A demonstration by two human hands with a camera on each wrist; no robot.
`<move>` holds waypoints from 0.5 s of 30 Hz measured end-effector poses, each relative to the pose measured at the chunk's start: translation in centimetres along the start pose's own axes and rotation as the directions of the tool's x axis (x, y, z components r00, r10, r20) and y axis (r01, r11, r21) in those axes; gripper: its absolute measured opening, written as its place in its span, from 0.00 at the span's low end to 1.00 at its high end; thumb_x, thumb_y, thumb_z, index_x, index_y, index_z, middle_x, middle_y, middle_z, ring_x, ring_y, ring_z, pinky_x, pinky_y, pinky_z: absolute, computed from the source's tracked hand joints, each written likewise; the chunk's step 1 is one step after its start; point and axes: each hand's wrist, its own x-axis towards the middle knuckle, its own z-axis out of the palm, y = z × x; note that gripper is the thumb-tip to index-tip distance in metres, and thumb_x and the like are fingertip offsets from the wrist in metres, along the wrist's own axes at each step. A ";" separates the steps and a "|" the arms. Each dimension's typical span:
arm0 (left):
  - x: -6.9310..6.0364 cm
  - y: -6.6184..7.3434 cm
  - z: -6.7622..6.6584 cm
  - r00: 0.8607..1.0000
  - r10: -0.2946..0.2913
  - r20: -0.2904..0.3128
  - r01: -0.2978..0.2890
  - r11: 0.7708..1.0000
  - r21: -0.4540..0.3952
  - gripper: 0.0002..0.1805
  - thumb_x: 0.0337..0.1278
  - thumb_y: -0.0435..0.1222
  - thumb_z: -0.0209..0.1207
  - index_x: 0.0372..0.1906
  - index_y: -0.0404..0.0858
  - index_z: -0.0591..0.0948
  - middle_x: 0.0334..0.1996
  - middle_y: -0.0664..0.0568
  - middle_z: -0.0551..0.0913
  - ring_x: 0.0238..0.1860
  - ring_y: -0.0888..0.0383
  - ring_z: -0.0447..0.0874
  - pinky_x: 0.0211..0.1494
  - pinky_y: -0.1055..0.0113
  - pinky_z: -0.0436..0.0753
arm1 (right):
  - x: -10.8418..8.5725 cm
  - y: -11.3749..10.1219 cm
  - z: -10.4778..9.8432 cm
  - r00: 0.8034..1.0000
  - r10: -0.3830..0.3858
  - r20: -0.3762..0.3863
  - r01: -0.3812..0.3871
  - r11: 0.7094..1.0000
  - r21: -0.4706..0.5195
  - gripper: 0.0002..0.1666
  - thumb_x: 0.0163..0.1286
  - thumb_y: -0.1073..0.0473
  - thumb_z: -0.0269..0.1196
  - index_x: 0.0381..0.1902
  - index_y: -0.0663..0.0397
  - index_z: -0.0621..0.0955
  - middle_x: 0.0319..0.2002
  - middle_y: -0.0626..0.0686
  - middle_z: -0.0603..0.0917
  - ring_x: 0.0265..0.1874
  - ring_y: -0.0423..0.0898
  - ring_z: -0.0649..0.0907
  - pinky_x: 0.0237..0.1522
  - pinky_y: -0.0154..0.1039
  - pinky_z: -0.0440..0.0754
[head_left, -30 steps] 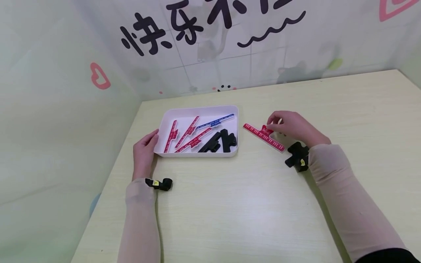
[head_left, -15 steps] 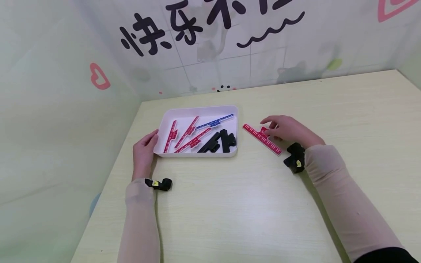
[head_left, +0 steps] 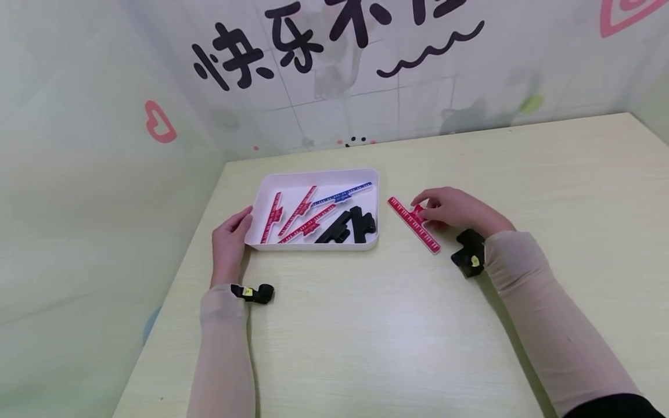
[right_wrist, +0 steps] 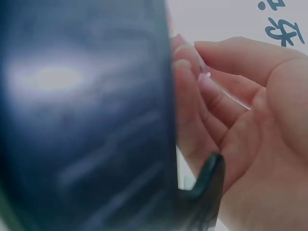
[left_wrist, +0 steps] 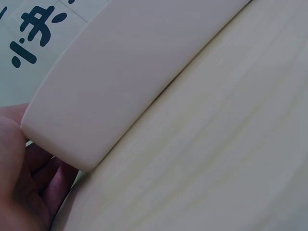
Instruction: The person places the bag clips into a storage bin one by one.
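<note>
At the tray's near left corner, my left hand (head_left: pixel 230 241) grips the white tray (head_left: pixel 313 247), thumb at the rim and fingers curled beneath, as the left wrist view shows. My right hand (head_left: pixel 456 210) pinches the handle of a red ruler clip (head_left: pixel 410 223) right of the tray. The clip's long marked bar slants down to the right, close to the tabletop. In the right wrist view, the right fingers (right_wrist: pixel 192 96) and thumb meet around a clear edge. Inside the tray lie several red ruler clips (head_left: pixel 305 210), a blue ruler clip (head_left: pixel 342 193) and two black clips (head_left: pixel 360 223).
A pale wooden table (head_left: pixel 355 337) bears everything. Behind it hangs a printed backdrop (head_left: pixel 345 104). Black wrist cameras (head_left: pixel 256 292) sit on both wrists. A large dark blurred shape (right_wrist: pixel 86 115) fills the left of the right wrist view; its kind cannot be told.
The right hand has moved slightly left and nearer. The red clip in its fingers has turned, its lower end swinging nearer and left. The left hand and tray have stayed put.
</note>
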 end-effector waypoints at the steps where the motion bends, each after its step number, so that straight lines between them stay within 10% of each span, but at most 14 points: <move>1: 0.0 0.0 0.0 1.000 0.001 0.000 -0.001 1.000 -0.001 0.19 0.50 0.54 0.56 0.49 0.59 0.78 0.54 0.61 0.73 0.58 0.63 0.65 0.58 0.66 0.68 | 0.0 0.0 0.0 1.000 -0.014 -0.008 0.014 1.000 -0.001 0.19 0.65 0.54 0.55 0.54 0.46 0.73 0.31 0.53 0.76 0.25 0.47 0.76 0.30 0.38 0.75; 15: 0.0 -0.2 -0.2 1.000 0.020 0.002 -0.020 1.000 0.015 0.19 0.50 0.55 0.55 0.50 0.60 0.77 0.55 0.62 0.72 0.58 0.63 0.65 0.59 0.65 0.67 | 0.1 -0.9 -0.2 0.985 -0.043 -0.170 0.084 0.966 0.244 0.22 0.66 0.54 0.55 0.57 0.49 0.71 0.32 0.58 0.78 0.28 0.51 0.79 0.32 0.40 0.80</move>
